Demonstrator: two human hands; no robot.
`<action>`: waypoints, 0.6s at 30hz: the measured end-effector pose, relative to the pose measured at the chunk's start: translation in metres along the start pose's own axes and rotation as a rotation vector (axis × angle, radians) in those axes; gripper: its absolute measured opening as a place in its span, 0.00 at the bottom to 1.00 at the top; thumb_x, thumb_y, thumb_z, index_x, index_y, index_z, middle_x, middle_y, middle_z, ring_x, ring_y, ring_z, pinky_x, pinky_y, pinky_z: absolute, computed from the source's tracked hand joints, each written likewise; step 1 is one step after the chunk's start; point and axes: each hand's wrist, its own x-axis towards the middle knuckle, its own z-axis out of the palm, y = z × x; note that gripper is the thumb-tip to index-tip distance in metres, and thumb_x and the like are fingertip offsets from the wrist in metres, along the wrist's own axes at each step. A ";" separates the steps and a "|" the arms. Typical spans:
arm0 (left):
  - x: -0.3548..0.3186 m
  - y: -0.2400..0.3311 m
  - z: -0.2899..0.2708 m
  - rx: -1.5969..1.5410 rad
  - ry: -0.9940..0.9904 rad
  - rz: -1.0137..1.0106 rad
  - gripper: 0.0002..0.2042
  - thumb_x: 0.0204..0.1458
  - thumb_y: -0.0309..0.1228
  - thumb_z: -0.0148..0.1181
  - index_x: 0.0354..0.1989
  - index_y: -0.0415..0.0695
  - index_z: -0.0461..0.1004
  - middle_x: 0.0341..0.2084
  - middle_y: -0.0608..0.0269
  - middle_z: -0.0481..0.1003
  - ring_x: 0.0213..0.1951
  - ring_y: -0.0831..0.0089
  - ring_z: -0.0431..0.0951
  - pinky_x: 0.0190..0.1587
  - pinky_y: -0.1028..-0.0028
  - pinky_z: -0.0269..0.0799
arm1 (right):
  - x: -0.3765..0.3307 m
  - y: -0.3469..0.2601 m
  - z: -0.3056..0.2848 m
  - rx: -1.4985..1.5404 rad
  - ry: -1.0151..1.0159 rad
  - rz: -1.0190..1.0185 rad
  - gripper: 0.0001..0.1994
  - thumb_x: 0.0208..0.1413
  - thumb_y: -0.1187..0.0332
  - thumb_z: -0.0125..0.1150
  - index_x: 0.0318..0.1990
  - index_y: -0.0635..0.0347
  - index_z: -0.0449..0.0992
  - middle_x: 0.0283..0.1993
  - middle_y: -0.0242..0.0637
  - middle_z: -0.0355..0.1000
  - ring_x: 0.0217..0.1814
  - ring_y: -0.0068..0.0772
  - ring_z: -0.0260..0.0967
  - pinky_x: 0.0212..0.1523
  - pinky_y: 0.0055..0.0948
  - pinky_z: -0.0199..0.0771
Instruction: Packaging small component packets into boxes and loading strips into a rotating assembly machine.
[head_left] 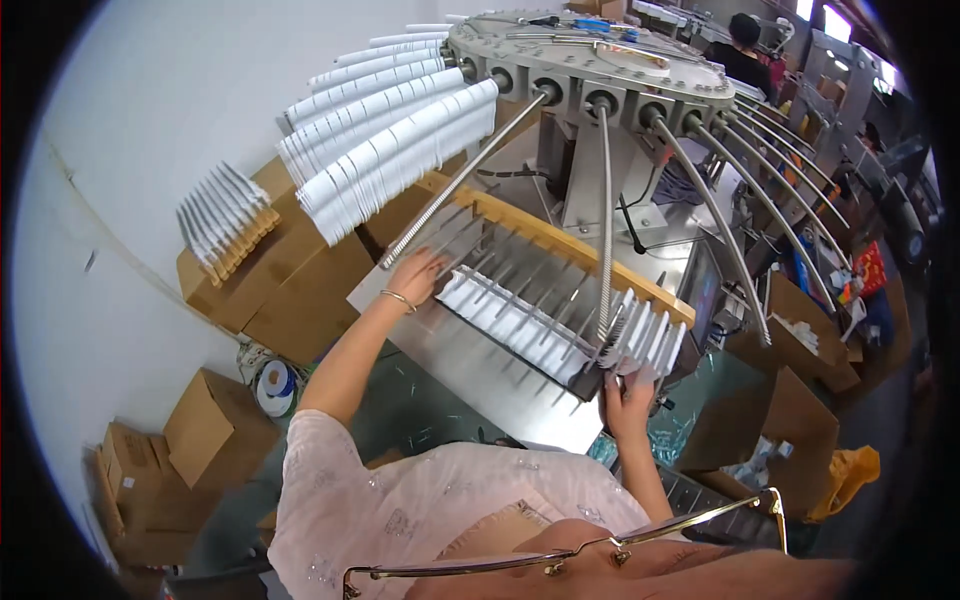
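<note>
A wooden-backed rack (pixel 560 245) of thin metal pins lies tilted on a steel table (pixel 470 370). Flat white sleeves (pixel 505 318) sit threaded on its pins in a row. My left hand (pixel 415 275), with a bangle on the wrist, rests on the left end of that row, fingers spread over the pins. My right hand (pixel 630 392) grips a bunch of white sleeves (pixel 645 338) at the rack's right end, under a hanging metal rod (pixel 604 230).
A round grey machine head (pixel 590 60) overhead carries several radiating metal rods; its left rods are loaded with white sleeves (pixel 385 150). Cardboard boxes (pixel 290 280) stand left and right. Another person (pixel 742 50) works at the back. A yellow bag (pixel 845 475) lies at right.
</note>
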 end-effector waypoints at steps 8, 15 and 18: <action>0.002 0.005 0.018 -0.566 -0.052 -0.144 0.14 0.44 0.32 0.54 0.37 0.37 0.67 0.25 0.51 0.64 0.30 0.53 0.66 0.36 0.63 0.63 | -0.017 0.009 0.007 -0.223 -0.002 0.229 0.12 0.45 0.70 0.60 0.37 0.65 0.71 0.39 0.48 0.67 0.35 0.42 0.67 0.35 0.31 0.66; 0.010 0.004 0.024 -0.343 0.135 0.160 0.11 0.45 0.33 0.53 0.33 0.38 0.65 0.29 0.52 0.65 0.35 0.55 0.65 0.37 0.62 0.62 | -0.014 -0.061 0.015 -0.223 0.125 0.081 0.06 0.44 0.80 0.56 0.31 0.61 0.74 0.27 0.38 0.64 0.28 0.30 0.63 0.29 0.23 0.62; 0.012 0.002 0.029 -0.469 0.090 0.122 0.12 0.45 0.34 0.54 0.32 0.38 0.64 0.30 0.52 0.65 0.38 0.54 0.64 0.40 0.62 0.61 | -0.018 -0.075 0.021 -0.189 0.163 0.111 0.07 0.43 0.81 0.56 0.31 0.61 0.74 0.26 0.37 0.63 0.28 0.31 0.62 0.29 0.23 0.62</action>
